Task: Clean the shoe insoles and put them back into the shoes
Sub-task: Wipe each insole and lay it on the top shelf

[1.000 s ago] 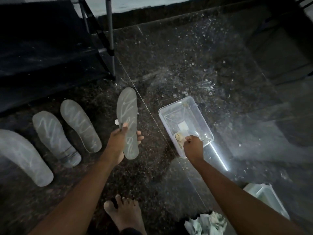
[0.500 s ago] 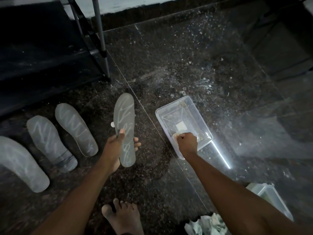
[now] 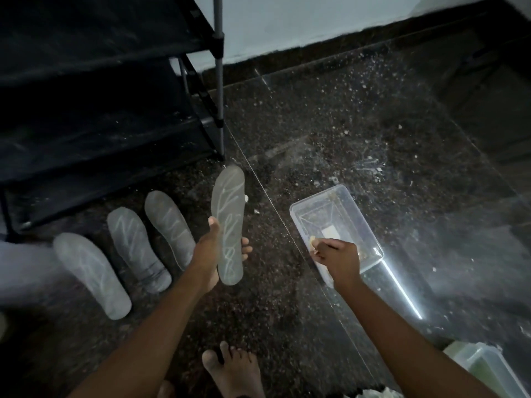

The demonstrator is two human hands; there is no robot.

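Holding one insole point(image 3: 228, 225) up off the floor point(image 3: 287, 311), my left hand point(image 3: 207, 254) grips its lower half, thumb across the face and fingers wrapped behind. The toe end points away from me, toward the foot of the black shoe rack point(image 3: 100, 124). My right hand point(image 3: 339, 257) is curled into a fist round a small pale wad point(image 3: 311, 240), down at the near end of the clear tub point(image 3: 316, 196). I cannot tell from here whether the wad is a sponge or a cloth, or whether the tub holds water.

Three more insoles point(image 3: 138, 248) lie flat side by side on the floor to the left of the raised one, close together. All four carry pale zigzag streaks, so I judge none of them is wiped clean yet.

My read is that the cleaning is at an early stage: the wad is being loaded at the tub and the raised insole is next for a scrub. The other three remain after that. The second half of the job has not begun, since no shoes show anywhere in view, not even on the rack shelves as far as the dim light lets me see.
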